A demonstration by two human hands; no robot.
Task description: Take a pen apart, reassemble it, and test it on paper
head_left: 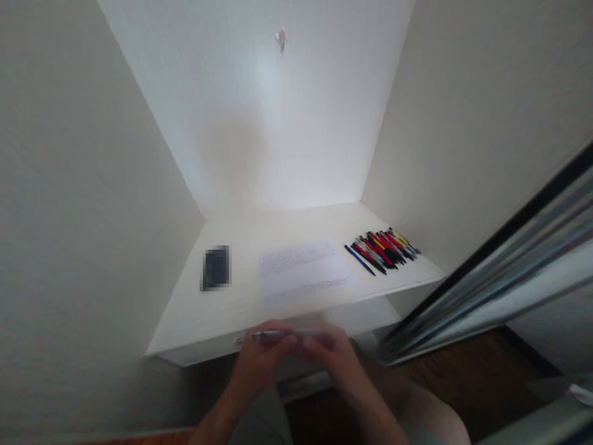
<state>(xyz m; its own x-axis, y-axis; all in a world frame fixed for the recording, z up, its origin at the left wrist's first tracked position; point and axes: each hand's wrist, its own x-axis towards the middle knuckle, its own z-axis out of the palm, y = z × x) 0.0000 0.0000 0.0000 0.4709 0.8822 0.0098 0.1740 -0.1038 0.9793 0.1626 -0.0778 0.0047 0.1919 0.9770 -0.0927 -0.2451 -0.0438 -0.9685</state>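
My left hand and my right hand meet just below the front edge of a white desk. Between them they hold a pale pen lying crosswise, each hand with fingers curled round one end. The picture is blurred, so the pen's details are unclear. A sheet of paper with lines of writing lies on the desk beyond my hands. A pile of several pens, red, black, blue and yellow, lies at the desk's right side.
A dark blurred rectangle lies on the desk's left part. White walls close in the desk on the left, back and right. A dark-framed sliding door slants at the right. Dark wood floor shows below.
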